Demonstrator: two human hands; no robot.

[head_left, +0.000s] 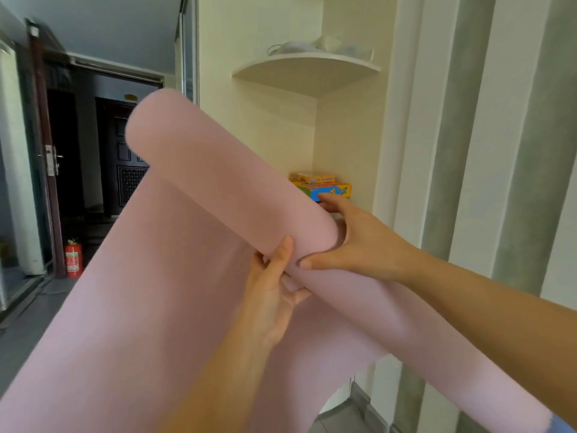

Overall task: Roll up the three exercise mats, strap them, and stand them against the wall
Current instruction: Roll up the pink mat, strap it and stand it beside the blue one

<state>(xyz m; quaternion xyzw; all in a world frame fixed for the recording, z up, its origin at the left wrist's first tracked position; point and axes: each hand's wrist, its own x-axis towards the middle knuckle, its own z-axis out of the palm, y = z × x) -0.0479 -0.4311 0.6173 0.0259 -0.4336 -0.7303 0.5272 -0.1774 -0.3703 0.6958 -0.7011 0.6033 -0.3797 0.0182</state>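
Note:
A pink exercise mat (199,182) is held up in the air in front of me, partly rolled into a thick tube that slants from upper left to lower right. Its loose sheet hangs down toward the lower left. My right hand (346,242) grips the near end of the roll, thumb underneath and fingers over the top. My left hand (274,285) comes up from below and pinches the mat's sheet just under the roll. No strap and no other mat is in view.
A pale corner wall (268,129) with a rounded shelf (306,65) stands straight ahead, with coloured boxes (324,185) on a lower shelf. Striped curtains (468,151) hang at the right. A dark doorway (103,151) and a red fire extinguisher (73,257) are at the left.

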